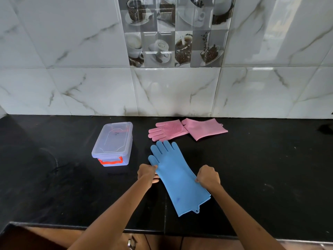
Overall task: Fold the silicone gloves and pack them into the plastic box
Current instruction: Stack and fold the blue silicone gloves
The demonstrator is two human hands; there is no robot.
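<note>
A blue silicone glove (175, 175) lies flat on the black counter, fingers pointing away from me and cuff near the front edge. My left hand (146, 173) pinches its left edge just below the thumb. My right hand (208, 176) grips its right edge at mid-length. Behind it, near the wall, lies a pink silicone glove (168, 130), bristled palm up, and beside it a second pink piece (205, 129) with its cuff to the right. The clear plastic box (112, 143) stands to the left with its lid on and an orange latch facing me.
The black stone counter (261, 168) runs wall to wall, and its front edge passes just beneath my forearms. A marble-tiled wall (81, 87) closes the back. A dark object (326, 129) pokes in at the far right edge.
</note>
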